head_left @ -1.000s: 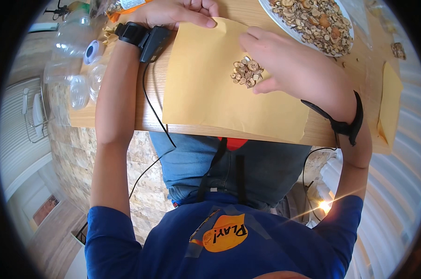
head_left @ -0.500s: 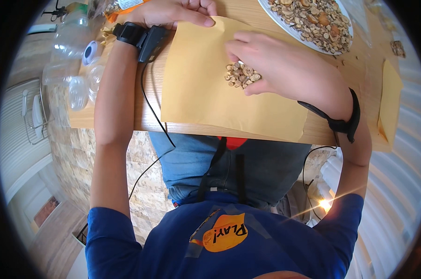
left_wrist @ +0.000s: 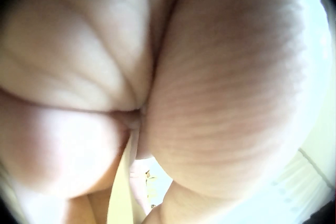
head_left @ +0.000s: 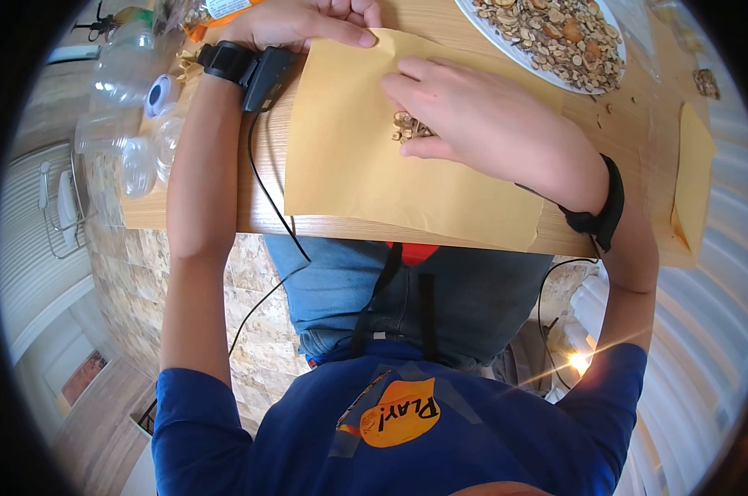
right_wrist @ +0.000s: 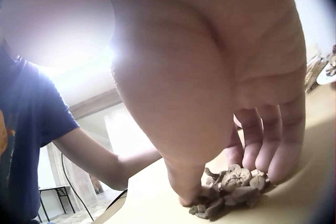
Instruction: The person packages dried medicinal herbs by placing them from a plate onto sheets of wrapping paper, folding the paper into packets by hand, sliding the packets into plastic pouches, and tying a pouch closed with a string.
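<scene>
A sheet of yellow-brown paper [head_left: 349,178] lies on the wooden table near its front edge. My left hand [head_left: 303,23] is at its far left corner; in the left wrist view the paper edge [left_wrist: 122,192] runs between thumb and fingers, pinched there. Over the middle of the sheet, my right hand [head_left: 481,103] curls round a small pile of dried root slices [head_left: 405,126]. In the right wrist view, thumb and fingers stand down on both sides of the slices [right_wrist: 236,182], fingertips at the paper. From above, the hand hides much of the pile.
A white plate [head_left: 510,60] heaped with mixed dried slices [head_left: 556,41] stands at the back right, a few crumbs beside it. Clear plastic containers [head_left: 138,161] and an orange-edged bag [head_left: 225,10] sit at the left. Another paper piece [head_left: 692,178] lies at the right edge.
My right hand has slid left across the paper, carrying the pile of slices along and covering more of it. The left hand stays at the corner, with the sheet shifted slightly left.
</scene>
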{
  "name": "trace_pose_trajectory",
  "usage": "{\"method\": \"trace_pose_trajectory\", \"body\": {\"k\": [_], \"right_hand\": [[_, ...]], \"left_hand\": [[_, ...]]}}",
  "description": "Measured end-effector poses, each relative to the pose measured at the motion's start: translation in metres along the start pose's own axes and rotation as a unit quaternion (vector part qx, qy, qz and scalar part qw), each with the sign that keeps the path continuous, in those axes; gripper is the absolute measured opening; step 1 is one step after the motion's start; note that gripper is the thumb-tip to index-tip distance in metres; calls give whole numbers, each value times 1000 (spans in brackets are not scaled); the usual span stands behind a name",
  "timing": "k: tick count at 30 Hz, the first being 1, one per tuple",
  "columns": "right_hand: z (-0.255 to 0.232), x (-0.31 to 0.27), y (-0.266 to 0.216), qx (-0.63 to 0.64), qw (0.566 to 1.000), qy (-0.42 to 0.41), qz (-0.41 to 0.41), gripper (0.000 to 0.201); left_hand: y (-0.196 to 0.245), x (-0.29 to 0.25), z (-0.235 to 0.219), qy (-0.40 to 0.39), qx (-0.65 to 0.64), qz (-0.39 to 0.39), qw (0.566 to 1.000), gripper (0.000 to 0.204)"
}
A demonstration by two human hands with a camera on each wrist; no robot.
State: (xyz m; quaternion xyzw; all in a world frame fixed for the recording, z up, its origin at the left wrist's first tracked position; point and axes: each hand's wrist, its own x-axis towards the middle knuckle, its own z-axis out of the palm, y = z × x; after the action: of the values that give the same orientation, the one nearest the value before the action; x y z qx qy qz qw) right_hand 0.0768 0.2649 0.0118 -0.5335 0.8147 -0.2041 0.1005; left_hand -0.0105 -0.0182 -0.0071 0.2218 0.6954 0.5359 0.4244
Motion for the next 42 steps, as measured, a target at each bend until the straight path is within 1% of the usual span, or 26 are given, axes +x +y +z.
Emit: {"method": "trace_pose_trajectory", "body": {"k": [3, 5, 7, 11, 12, 14, 16, 17, 19, 20, 22, 26, 28, 32, 34, 35, 37, 38, 41, 42], "right_hand": [[-3, 2, -1, 4, 1000, -11, 5, 44], [-3, 2, -3, 0, 1000, -19, 10, 44], [0, 3, -3, -3, 1000, 26, 3, 42], [3, 5, -3, -19, 999, 29, -8, 40], [3, 5, -4, -10, 1000, 25, -5, 40], [3, 6, -5, -1, 1000, 23, 1, 39], [1, 7, -6, -1, 1000, -16, 15, 43], [-2, 6, -5, -1, 1000, -16, 16, 43], [-11, 1, -4, 5, 1000, -4, -14, 51], [-10, -2, 0, 5, 1000, -4, -14, 51], [-8, -9, 9, -49, 998, 28, -25, 59], [-11, -15, 9, -43, 997, 53, -40, 54], [-6, -13, 6, -12, 1000, 4, 6, 53], [10, -20, 18, -7, 1000, 15, -13, 52], [9, -21, 16, -8, 1000, -3, 11, 52], [9, -23, 18, -9, 1000, -3, 11, 52], [10, -26, 22, -6, 999, 25, -20, 51], [10, -26, 21, -6, 999, 24, -20, 51], [9, -23, 16, -12, 1000, 19, 1, 50], [12, -19, 16, -1, 1000, 1, 1, 49]], "left_hand": [[1, 0, 1, -4, -18, -5, 1000, 9], [0, 1, 0, -8, -10, 8, 1000, 9], [-2, 2, 0, -6, -8, 14, 1000, 9], [-5, 2, -1, 1, -6, 19, 1000, 9], [-5, 1, -1, 0, -6, 19, 1000, 9], [-2, 0, -1, 5, -1, -6, 1000, 9], [0, 0, 0, 6, -1, -5, 1000, 9], [0, -1, 0, 9, -1, -5, 1000, 9], [1, 0, 0, 11, 14, 4, 1000, 9], [0, -1, 0, 14, 29, 14, 999, 9], [0, -1, 0, 10, 21, 10, 1000, 9], [3, -1, 3, 11, 7, 2, 1000, 9], [2, 0, 2, 11, 11, 7, 1000, 9], [-1, 0, 1, 6, -5, 14, 1000, 9], [-1, 0, 2, 7, -7, 9, 1000, 9], [0, 0, 2, 9, -8, 4, 1000, 9], [0, -1, 2, 9, -11, 6, 1000, 9], [0, -1, 3, 9, -14, 10, 1000, 10], [1, -1, 3, 9, -6, 6, 1000, 10], [2, -1, 3, 9, -6, 6, 1000, 10]]}}
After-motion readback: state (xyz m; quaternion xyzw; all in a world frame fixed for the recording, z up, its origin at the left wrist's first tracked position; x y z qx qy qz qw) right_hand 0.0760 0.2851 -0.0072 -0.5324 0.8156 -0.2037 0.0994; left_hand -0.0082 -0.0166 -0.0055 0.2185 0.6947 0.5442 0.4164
